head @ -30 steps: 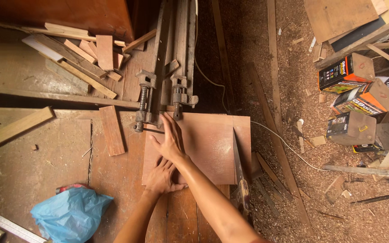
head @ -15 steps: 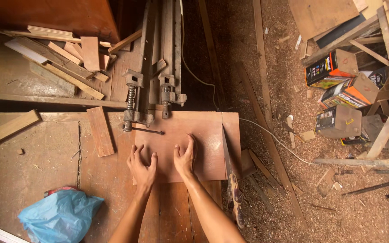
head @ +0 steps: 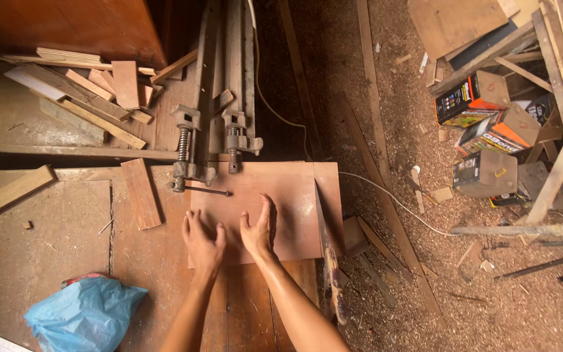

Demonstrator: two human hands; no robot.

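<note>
Reddish plywood panel (head: 288,202) is lain flat on bench w/ its near edge hidden under both hands; clamp tops beyond are cut off. Left hand (head: 202,242) & right hand (head: 259,229) are pressed on it side by side, fingers spread, nothing gripped. Far right of hands, three boxes (head: 483,133) (black/orange) are seen on sawdust; blue bag (head: 86,314) left.

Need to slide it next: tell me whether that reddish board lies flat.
Flat: the plywood panel lies face-down on the workbench, both hands on it.

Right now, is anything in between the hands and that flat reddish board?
No. Both the left hand and the right hand already rest flat on the reddish board, with nothing under them. The metal clamps sit at the board's far edge, away from the hands.
</note>
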